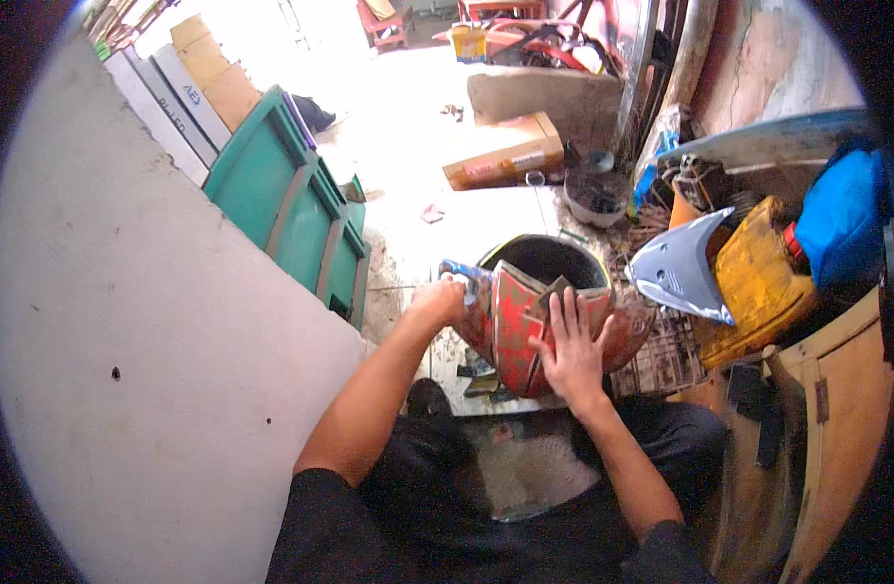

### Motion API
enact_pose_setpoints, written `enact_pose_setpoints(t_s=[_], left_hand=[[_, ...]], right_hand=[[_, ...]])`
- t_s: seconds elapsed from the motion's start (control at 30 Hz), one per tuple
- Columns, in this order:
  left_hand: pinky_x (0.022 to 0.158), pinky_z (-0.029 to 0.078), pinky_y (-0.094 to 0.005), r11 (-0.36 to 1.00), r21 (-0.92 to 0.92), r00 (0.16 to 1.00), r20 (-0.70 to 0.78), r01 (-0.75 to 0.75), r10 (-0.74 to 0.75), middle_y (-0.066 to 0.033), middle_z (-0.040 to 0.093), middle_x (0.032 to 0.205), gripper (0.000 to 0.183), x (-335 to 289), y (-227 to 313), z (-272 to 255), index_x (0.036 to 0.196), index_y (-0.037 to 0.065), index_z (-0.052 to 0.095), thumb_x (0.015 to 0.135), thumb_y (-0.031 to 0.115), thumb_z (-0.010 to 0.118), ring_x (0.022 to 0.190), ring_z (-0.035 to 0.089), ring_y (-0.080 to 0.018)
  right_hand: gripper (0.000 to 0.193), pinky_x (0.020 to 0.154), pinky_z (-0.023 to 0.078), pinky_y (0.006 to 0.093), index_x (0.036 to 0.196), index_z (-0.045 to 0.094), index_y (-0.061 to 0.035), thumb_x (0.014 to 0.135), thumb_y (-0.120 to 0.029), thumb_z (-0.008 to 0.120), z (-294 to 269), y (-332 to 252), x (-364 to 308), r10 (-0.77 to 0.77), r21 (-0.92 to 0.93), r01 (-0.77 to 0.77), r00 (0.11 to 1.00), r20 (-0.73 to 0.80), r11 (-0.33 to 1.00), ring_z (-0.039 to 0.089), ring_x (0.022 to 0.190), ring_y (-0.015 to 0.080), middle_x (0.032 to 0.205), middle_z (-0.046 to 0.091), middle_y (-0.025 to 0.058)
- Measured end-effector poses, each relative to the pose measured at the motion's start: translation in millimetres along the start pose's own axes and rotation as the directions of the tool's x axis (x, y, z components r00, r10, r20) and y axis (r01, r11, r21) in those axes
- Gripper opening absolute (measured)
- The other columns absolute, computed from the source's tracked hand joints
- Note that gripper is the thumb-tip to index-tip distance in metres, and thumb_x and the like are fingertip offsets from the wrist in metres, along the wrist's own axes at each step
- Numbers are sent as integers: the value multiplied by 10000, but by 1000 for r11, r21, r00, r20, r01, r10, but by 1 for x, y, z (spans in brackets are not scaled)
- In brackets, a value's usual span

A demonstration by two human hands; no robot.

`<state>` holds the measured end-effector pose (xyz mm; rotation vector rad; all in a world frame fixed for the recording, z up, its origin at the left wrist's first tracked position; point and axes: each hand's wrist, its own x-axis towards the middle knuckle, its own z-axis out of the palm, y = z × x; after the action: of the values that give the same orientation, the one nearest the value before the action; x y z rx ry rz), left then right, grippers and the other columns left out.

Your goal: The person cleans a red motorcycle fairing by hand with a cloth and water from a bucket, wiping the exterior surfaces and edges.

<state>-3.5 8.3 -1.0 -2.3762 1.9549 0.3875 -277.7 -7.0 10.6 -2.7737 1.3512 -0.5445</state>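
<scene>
A scuffed red motorcycle body panel (517,336) with worn, patchy paint lies across the front of a black bucket (549,251) with a yellowish rim. My left hand (439,302) is closed around the panel's left end, where blue and whitish colour shows. Over the panel's right part, my right hand (573,358) lies nearly flat with its fingers stretched. Under those fingertips a small dark brown sheet, apparently sandpaper (554,291), is pressed against the panel. Its far side is hidden by the hand.
At right a grey motorcycle panel (682,265) leans by a yellow jerrycan (758,277) and a blue bag (841,219). A wire rack (666,360) lies nearby. A white wall (155,341) and green panel (282,195) border the left. Ahead lies a cardboard box (505,154).
</scene>
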Motion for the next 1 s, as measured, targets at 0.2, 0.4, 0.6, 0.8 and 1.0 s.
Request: enact_pose_setpoints(t_s=[0.2,0.4,0.6,0.8,1.0], left_hand=[[838,518,-434,994,-47,994,50,101,-99,-212,640,1059,291,-14,11,-21,971,30,679,797,225,552,975,646,-338],[836,518,-449,993,-77,994,60,92,-87,-191,641,1108,303,-9,14,-19,993,40,681,803,235,547,985,651,-332],[872,508,-444,991,-49,987,101,127,-122,-151,620,1187,338,-6,19,-25,1082,59,654,836,236,506,1051,632,-306],[909,500,-439,987,-37,974,171,157,-148,-143,591,1249,372,-5,11,-12,1151,75,638,868,265,488,1123,602,-298],[869,503,-438,996,-61,994,91,64,-58,-196,638,1088,340,3,1,0,1054,50,646,815,255,519,1003,634,-326]], right_hand=[[746,1119,-41,627,1468,317,-191,871,-626,420,-18,6,5,-584,-217,660,743,326,719,196,1435,166,1541,276,-10],[753,1112,16,647,1471,309,-198,865,-628,425,-18,38,40,-651,-348,646,750,120,680,247,1416,152,1528,303,-14],[748,1105,17,657,1436,379,-174,856,-642,437,-15,18,31,-735,-132,769,637,233,625,275,1405,170,1504,347,-6],[721,1123,53,621,1399,430,-116,874,-609,436,-17,16,43,-639,-255,653,755,146,713,287,1401,181,1482,383,30],[764,1138,77,570,1420,384,-61,882,-601,437,-13,10,34,-603,-356,654,756,255,668,223,1427,280,1510,307,145]])
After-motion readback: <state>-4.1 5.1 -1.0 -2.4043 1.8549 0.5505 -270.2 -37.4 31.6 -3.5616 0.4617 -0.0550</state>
